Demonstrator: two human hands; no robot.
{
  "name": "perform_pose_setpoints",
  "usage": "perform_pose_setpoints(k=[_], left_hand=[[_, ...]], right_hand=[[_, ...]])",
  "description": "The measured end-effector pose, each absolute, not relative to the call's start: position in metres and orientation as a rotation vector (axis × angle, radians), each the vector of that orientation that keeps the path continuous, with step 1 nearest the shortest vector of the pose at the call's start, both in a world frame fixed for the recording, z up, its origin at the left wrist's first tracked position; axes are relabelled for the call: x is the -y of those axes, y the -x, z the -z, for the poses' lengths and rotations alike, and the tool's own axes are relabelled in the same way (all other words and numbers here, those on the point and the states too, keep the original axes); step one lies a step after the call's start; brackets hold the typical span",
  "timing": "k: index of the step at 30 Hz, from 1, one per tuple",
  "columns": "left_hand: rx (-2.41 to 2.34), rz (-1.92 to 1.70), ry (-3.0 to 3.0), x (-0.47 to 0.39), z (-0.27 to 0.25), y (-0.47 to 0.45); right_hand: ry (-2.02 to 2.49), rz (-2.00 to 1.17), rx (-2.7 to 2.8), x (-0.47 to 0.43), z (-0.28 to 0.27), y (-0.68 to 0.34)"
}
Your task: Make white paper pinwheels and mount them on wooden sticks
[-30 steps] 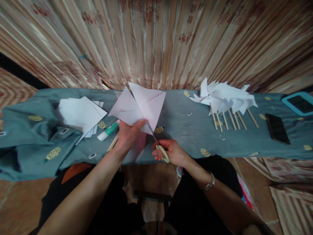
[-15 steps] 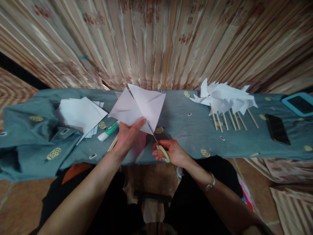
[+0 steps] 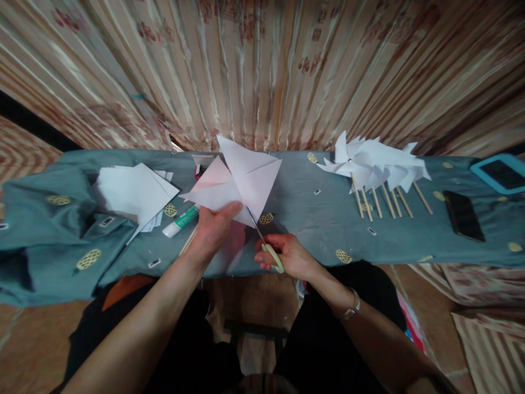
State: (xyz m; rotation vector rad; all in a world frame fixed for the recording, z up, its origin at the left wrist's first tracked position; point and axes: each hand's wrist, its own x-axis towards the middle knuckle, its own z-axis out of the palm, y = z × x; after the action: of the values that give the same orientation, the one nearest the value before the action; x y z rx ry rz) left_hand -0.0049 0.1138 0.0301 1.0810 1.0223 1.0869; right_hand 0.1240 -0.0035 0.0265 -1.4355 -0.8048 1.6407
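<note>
A white sheet of paper (image 3: 255,178), slit from its far corner and creased, is pinched between the thumb and fingers of my left hand (image 3: 215,227). My right hand (image 3: 283,254) grips scissors (image 3: 273,258) with pale green handles. Their blades meet the paper's near edge, just right of my left thumb; part of the blades is hidden by the sheet. Under my left wrist lie thin wooden sticks (image 3: 188,241), and beside them rests a glue stick (image 3: 180,221) with a green label. Something pink lies on the cloth below the sheet, partly covered.
A stack of white paper sheets (image 3: 133,191) lies on the left of the cloth-covered table (image 3: 295,219). At the right are several paper pinwheels (image 3: 377,158) on sticks, a black phone (image 3: 464,216) and a blue-framed device (image 3: 502,174). A striped curtain (image 3: 262,71) hangs behind the table.
The paper's left part has dipped and the slit at its far end gapes wider, uncovering a small dark and pink object behind it. The scissors have barely moved.
</note>
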Motion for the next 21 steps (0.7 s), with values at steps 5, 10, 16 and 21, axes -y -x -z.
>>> perform_pose_setpoints(k=[5,10,16,21], left_hand=[[-0.998,-1.06,-1.082,-0.1083,-0.0287,0.0037],[-1.003,-1.056,-1.095,-0.1041,-0.0295,0.0026],[-1.02,-1.045,-1.096,-0.1034,-0.031,0.0027],[-1.043,-1.039,-1.083,-0.1032,-0.0343,0.0024]], right_hand=[[1.426,-1.617,0.834,0.003,-0.026,-0.1251],[1.418,-1.601,0.864,0.0035,-0.0247,-0.1262],[1.444,-1.611,0.838,0.0029,-0.0237,-0.1254],[1.424,-1.604,0.811,0.0025,-0.021,-0.124]])
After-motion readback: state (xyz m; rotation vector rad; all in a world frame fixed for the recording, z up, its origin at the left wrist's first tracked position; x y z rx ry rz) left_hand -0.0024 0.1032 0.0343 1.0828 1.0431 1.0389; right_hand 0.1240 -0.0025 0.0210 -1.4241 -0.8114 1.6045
